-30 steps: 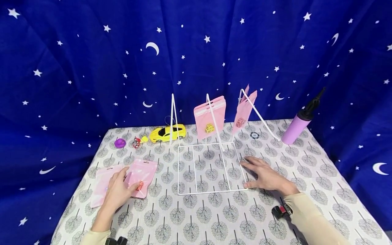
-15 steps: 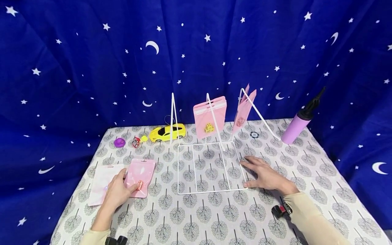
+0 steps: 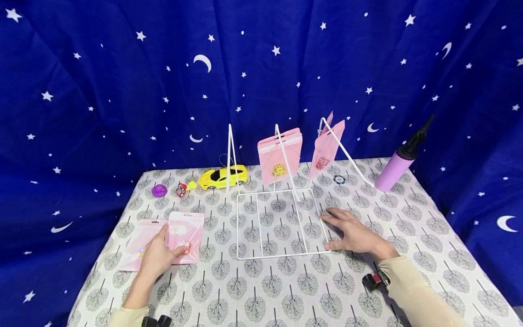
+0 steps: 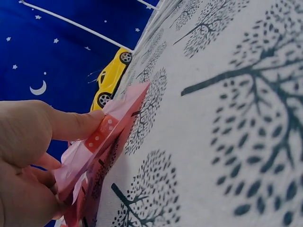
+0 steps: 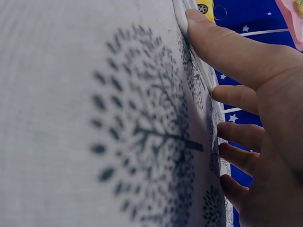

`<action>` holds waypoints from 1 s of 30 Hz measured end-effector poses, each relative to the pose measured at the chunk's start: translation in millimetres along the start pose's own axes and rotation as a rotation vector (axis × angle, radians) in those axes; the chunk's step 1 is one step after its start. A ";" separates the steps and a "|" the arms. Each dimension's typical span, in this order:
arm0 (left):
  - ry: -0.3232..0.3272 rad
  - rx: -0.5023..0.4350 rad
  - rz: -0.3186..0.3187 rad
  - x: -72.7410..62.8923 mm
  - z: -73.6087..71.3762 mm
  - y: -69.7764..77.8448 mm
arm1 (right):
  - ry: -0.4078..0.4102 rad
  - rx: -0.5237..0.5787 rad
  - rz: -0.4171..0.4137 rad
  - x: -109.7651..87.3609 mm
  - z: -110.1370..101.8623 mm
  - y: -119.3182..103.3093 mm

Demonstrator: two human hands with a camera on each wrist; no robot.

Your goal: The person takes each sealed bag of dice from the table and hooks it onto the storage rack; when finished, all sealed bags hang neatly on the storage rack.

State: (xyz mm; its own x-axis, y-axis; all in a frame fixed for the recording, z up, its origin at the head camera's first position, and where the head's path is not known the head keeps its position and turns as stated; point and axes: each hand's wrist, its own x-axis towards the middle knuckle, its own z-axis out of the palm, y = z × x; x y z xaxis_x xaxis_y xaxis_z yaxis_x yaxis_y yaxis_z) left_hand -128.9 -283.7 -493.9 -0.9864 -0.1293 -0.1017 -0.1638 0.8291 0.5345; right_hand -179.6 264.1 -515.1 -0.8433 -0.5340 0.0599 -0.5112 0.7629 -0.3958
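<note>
My left hand (image 3: 157, 256) pinches a pink zip bag (image 3: 185, 227) between thumb and fingers at the table's left. The left wrist view shows the thumb over a red die (image 4: 103, 132) in that bag, the fingers behind. A second pink bag (image 3: 132, 245) lies beside it, partly covered by the hand. My right hand (image 3: 355, 231) rests at the right side of a white wire rack (image 3: 283, 255), fingers spread, fingertips at the base wire. From the rack's arms hang pink bags: one with a yellow die (image 3: 279, 170), one with a reddish die (image 3: 322, 163).
Along the back stand a purple toy (image 3: 160, 190), a small red toy (image 3: 181, 190) with a yellow piece, and a yellow toy car (image 3: 222, 177). A purple pump (image 3: 394, 172) with a black nozzle stands at back right. Near it lies a small dark round disc (image 3: 339, 180).
The bag in my left hand has shifted slightly left and changed its tilt; the second bag's angle has changed too. The rightmost hanging bag has turned a little. My right hand has not moved.
</note>
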 end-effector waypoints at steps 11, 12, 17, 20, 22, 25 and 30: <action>0.083 -0.017 0.015 -6.2 3.3 3.1 | 0.001 0.009 0.004 0.1 0.6 0.5; 0.084 -0.023 0.014 -6.5 3.5 3.0 | 0.003 0.006 0.001 0.0 0.7 0.6; 0.075 -0.055 0.002 -8.3 4.3 2.6 | 0.010 0.008 -0.003 -0.4 0.3 1.0; 0.081 -0.071 0.000 -9.4 4.0 3.1 | 0.009 0.012 0.004 -0.6 0.0 0.8; 0.089 -0.079 0.001 -10.3 3.5 3.9 | 0.005 0.015 0.011 -0.6 0.2 1.1; 0.095 -0.096 0.003 -12.6 2.0 6.6 | -0.005 0.014 0.017 -0.7 0.8 1.7; 0.098 -0.124 0.018 -18.4 -2.6 15.0 | -0.016 0.017 0.021 0.2 1.0 1.8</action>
State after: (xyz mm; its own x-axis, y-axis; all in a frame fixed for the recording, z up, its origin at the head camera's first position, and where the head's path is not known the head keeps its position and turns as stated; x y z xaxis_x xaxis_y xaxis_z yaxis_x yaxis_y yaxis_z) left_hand -113.3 -270.3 -481.8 -0.9850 -0.1724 -0.0118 -0.1405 0.7594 0.6353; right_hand -180.5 264.9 -516.7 -0.8509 -0.5240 0.0374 -0.4907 0.7674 -0.4127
